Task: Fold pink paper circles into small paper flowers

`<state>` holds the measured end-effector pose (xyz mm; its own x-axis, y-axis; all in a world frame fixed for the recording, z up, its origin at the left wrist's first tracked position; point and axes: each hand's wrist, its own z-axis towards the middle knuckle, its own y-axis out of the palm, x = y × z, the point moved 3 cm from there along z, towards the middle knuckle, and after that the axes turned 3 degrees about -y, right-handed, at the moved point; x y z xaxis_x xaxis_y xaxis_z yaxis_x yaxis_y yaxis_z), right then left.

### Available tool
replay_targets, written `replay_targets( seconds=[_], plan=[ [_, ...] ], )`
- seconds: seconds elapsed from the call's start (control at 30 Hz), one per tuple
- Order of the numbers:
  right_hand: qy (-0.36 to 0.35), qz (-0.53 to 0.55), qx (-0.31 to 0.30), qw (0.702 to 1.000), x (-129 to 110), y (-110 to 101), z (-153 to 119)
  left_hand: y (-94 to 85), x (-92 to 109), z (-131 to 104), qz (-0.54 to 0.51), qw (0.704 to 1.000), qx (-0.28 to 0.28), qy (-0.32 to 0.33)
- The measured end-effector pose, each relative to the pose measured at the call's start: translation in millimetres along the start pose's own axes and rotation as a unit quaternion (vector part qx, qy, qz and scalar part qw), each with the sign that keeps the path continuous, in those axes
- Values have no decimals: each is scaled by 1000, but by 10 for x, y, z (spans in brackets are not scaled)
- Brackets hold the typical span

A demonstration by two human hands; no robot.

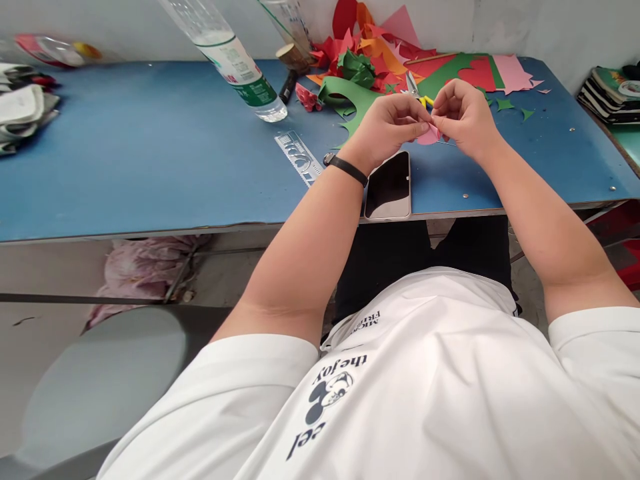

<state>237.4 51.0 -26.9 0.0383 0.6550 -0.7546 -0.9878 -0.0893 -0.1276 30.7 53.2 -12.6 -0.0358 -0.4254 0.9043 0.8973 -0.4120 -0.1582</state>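
Over the blue table (pixel 165 153) my left hand (pixel 395 123) and my right hand (pixel 463 117) meet, fingertips almost touching. Between them is a small piece of pink paper (pixel 429 136), its edge curled where both hands pinch it. Just behind my fingers lie scissors (pixel 413 87) with yellow handles, partly hidden by the hands. A phone (pixel 389 188) with a dark screen rests near the table's front edge, below my left wrist. To the left of that wrist lies a clear stencil ruler (pixel 300 157).
Cut paper scraps (pixel 370 47) in red, orange, green and pink pile up at the back. A tall water bottle (pixel 235 67) stands left of them, near a crumpled red paper piece (pixel 308 98). Stacked books (pixel 613 93) are at the far right; a grey stool (pixel 105 380) is at lower left.
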Motion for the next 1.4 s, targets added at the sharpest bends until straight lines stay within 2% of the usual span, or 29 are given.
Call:
replay_targets(
  seconds=[0.23,0.4,0.53,0.7,0.83,0.93,1.07,1.23,1.4],
  plan=[
    [25,38,14,999,-38,19,-6,-37,-79,47,2,1000,7,9],
    [90,31,20,995,-117,23,-19,-61,-117,81,-40,998,36,13],
    [58,31,-4,998,-75,4,-40,-60,-102,77,-54,997,58,7],
    [30,-17,17,999,34,-16,-25,-42,-98,74,-58,996,63,-2],
    [6,-31,26,999,61,-35,-16,-48,-130,86,-64,996,57,0],
    [-3,-11,6,1000,66,-38,-23,-49,-147,82,-63,997,46,3],
    [-10,-27,-5,1000,-35,-21,-31,-50,-119,45,-57,998,36,18],
    [57,-50,16,997,-237,8,-45,-54,-68,34,1,997,48,55],
    [51,-22,17,998,-315,14,-60,-48,-32,68,39,997,58,35]
  ],
)
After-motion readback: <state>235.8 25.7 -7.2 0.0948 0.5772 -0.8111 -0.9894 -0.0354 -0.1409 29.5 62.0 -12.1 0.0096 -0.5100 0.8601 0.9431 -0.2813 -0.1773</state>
